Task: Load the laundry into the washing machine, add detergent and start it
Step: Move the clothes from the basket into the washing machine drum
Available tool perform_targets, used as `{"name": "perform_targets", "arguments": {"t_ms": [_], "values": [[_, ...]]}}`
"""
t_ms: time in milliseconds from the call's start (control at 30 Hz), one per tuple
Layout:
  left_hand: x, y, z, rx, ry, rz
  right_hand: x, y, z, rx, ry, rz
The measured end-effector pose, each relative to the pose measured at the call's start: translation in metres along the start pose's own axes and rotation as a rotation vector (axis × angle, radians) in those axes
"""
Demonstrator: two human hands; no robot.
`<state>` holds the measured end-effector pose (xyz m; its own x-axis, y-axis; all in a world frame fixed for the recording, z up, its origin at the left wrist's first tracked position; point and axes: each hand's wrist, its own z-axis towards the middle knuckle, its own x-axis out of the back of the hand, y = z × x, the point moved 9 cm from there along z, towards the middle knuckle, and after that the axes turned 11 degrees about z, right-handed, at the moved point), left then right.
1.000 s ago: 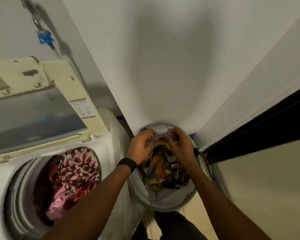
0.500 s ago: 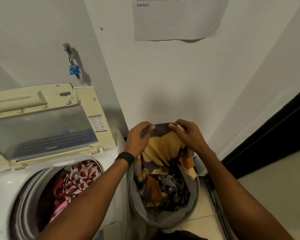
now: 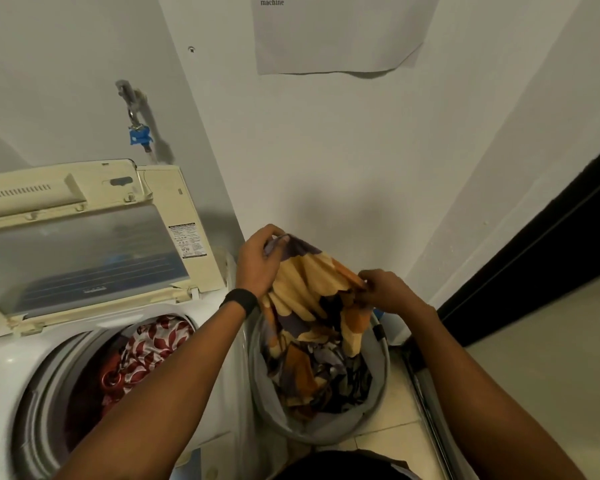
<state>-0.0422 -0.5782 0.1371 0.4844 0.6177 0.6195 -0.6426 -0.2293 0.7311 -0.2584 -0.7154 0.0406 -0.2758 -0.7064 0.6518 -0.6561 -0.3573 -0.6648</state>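
Gripping the patterned cloth [image 3: 312, 282] with both hands, I hold its upper edge above the grey laundry basket [image 3: 378, 386]. The basket stands on the floor tiles at my twelve o'clock, just beside the washing machine [image 3: 0, 368]. My left hand [image 3: 260, 265], with a black wristband [image 3: 239, 301] on its wrist, has fingers and thumb curled round the cloth's purple-grey corner at the basket's eleven o'clock. My right hand [image 3: 385, 292] pinches the orange edge at its two o'clock. The cloth, yellow, orange, purple and black, hangs from my fingers into the basket, where the rest lies bunched. The washing machine sits at my nine o'clock, its cream lid [image 3: 84, 251] raised towards the wall. In the drum lies red-and-white leaf-print laundry [image 3: 149, 344], darker red fabric beside it. On the wall at eleven o'clock hangs a tap with a blue fitting [image 3: 139, 135]; a paper notice [image 3: 336, 32] is high at twelve.
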Motion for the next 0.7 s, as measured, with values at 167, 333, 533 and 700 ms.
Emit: {"name": "perform_targets", "arguments": {"t_ms": [167, 333, 533, 700], "values": [[0.002, -0.011, -0.001, 0.029, 0.031, 0.285, 0.002, -0.015, -0.015, -0.024, -0.026, 0.414], [-0.027, 0.039, -0.051, -0.118, -0.08, -0.003, 0.006, -0.066, -0.009, 0.035, 0.047, 0.834], [-0.056, 0.021, -0.072, 0.007, -0.206, -0.05, -0.003, -0.089, -0.007, 0.106, 0.043, 0.951], [-0.041, 0.0, -0.058, 0.113, -0.121, -0.093, -0.005, -0.094, -0.01, 0.212, 0.051, 0.972]]}}
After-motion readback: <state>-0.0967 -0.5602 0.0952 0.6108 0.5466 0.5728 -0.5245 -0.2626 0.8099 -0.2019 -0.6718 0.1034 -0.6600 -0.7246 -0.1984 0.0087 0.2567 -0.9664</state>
